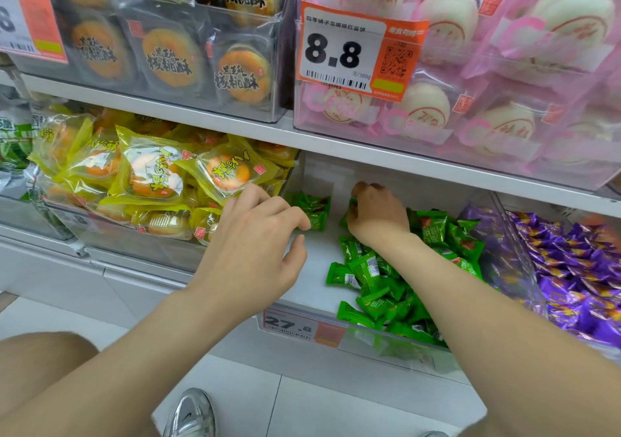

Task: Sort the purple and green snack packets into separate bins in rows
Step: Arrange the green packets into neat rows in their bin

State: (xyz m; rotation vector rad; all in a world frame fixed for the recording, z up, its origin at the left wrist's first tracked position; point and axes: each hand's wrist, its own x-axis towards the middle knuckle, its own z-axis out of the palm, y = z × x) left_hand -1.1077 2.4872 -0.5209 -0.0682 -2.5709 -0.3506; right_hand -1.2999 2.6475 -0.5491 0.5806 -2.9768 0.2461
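Both my hands reach into a clear bin [316, 262] on the lower shelf. Green snack packets [379, 285] lie heaped along its right side and front. A few green packets [314, 206] stand at the back left of the bin; my left hand [258, 235] touches the nearest one with its fingertips, fingers slightly bent. My right hand [378, 215] is curled over a green packet [349, 215] at the back middle, which is mostly hidden under the fingers. Purple snack packets [578, 268] fill the neighbouring bin on the right.
A bin of yellow pastry packets [161, 174] sits just left. The shelf above [336, 141] overhangs the bins, carrying black-labelled cakes and pink buns [437, 110]. A price tag [295, 327] hangs on the bin front. My shoe [195, 413] stands on white floor tiles.
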